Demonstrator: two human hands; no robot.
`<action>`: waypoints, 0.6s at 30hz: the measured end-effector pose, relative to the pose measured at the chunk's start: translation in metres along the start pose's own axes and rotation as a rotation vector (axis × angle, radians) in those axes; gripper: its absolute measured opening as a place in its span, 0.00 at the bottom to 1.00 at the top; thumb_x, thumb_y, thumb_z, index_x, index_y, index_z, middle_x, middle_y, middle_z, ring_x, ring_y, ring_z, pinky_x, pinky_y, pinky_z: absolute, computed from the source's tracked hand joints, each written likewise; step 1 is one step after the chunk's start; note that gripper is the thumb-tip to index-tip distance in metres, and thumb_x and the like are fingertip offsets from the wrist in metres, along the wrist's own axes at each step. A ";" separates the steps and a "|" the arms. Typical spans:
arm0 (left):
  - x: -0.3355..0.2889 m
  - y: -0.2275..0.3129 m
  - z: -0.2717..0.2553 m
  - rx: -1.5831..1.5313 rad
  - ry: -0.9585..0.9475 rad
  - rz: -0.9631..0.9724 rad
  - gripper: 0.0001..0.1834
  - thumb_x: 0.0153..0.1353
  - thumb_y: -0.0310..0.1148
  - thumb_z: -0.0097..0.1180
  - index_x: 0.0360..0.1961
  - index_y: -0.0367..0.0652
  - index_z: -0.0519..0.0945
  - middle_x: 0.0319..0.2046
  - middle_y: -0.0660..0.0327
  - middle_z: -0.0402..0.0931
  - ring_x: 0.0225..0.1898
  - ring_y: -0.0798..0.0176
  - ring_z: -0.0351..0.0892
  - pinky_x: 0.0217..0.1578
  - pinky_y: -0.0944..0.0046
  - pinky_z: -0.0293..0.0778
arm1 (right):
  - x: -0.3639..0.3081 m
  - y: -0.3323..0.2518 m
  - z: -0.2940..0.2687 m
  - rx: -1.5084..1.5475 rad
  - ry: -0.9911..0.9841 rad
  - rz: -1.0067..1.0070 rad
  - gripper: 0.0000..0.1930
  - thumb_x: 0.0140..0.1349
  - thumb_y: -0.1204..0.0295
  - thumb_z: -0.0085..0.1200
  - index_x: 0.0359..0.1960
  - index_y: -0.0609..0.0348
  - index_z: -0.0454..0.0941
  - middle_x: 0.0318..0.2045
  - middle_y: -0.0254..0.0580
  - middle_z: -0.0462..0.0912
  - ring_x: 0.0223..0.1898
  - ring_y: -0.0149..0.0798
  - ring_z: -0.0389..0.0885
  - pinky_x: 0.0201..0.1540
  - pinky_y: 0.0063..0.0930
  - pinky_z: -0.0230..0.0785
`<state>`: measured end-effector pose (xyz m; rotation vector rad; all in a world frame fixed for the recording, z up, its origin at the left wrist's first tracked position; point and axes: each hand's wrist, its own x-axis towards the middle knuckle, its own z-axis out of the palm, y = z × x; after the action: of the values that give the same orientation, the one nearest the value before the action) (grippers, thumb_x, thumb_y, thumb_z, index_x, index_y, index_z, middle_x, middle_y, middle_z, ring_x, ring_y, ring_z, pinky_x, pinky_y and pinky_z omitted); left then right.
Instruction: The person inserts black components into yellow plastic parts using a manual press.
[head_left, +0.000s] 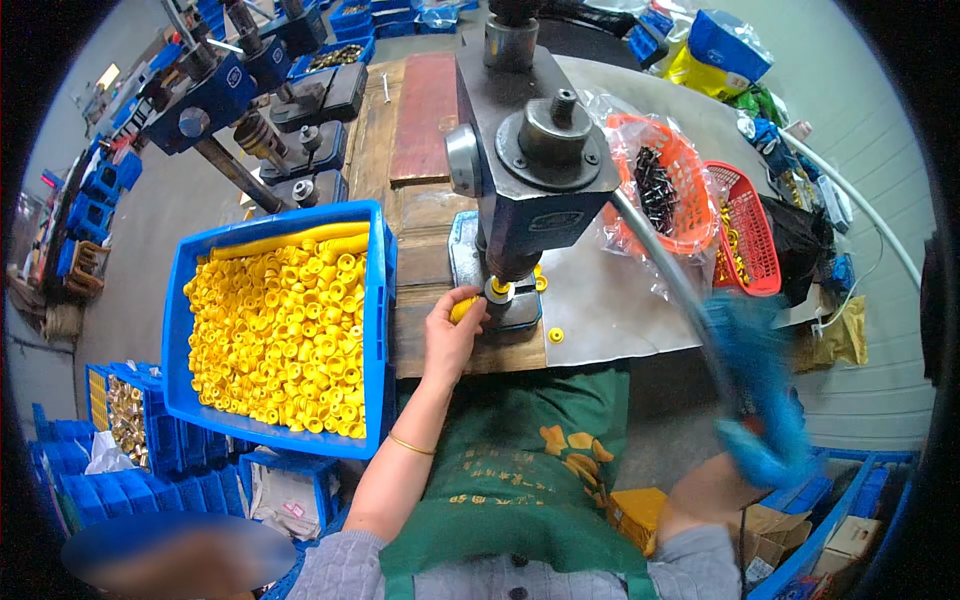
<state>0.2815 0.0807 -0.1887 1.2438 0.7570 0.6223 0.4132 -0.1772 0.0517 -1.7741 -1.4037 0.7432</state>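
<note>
My bare left hand [453, 335] is at the base of a dark arbor press [535, 150], its fingers closed round a yellow plastic cap [464, 309]. Right beside those fingertips, another yellow cap [500, 286] sits under the ram on the small die. My right hand [762, 395], in a blue glove and smeared by motion, is at the lower end of the press's long steel lever [665, 262] and appears wrapped round it. Loose yellow caps [556, 335] lie on the bench to the right of the press base.
A blue bin [378, 330] heaped with yellow caps stands left of the press. On the right are an orange basket [690, 160] of dark small parts and a red basket [765, 235] with yellow pieces. More presses [215, 105] stand at the far left.
</note>
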 end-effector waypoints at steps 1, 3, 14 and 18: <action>0.001 -0.003 0.004 -0.016 -0.033 -0.021 0.09 0.53 0.27 0.54 0.37 0.38 0.75 0.28 0.65 0.74 0.26 0.74 0.73 0.23 0.77 0.67 | 0.006 0.021 0.026 -0.030 0.052 0.093 0.44 0.46 0.76 0.49 0.62 0.63 0.33 0.62 0.55 0.43 0.64 0.45 0.41 0.63 0.32 0.33; 0.003 -0.006 0.006 -0.029 -0.068 -0.047 0.09 0.53 0.27 0.54 0.37 0.39 0.75 0.28 0.65 0.74 0.27 0.74 0.73 0.24 0.77 0.67 | 0.017 0.045 0.053 -0.056 0.107 0.189 0.44 0.46 0.76 0.49 0.62 0.64 0.34 0.63 0.55 0.42 0.65 0.46 0.39 0.63 0.32 0.33; 0.004 0.000 -0.012 -0.024 0.036 -0.032 0.10 0.51 0.25 0.56 0.37 0.39 0.74 0.24 0.68 0.71 0.24 0.76 0.68 0.24 0.78 0.64 | 0.114 0.015 -0.008 -0.847 0.935 -0.035 0.17 0.58 0.75 0.38 0.50 0.68 0.65 0.49 0.55 0.69 0.49 0.48 0.68 0.52 0.34 0.62; 0.007 0.001 0.000 0.051 0.036 -0.032 0.10 0.50 0.26 0.58 0.35 0.40 0.75 0.23 0.69 0.71 0.22 0.77 0.66 0.24 0.78 0.63 | 0.154 0.136 0.107 -0.173 0.138 0.115 0.08 0.53 0.72 0.48 0.35 0.59 0.70 0.29 0.51 0.74 0.35 0.45 0.74 0.37 0.36 0.65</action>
<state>0.2857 0.0862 -0.1890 1.2678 0.8259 0.6033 0.4363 -0.0239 -0.1199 -2.0136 -1.3158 0.5595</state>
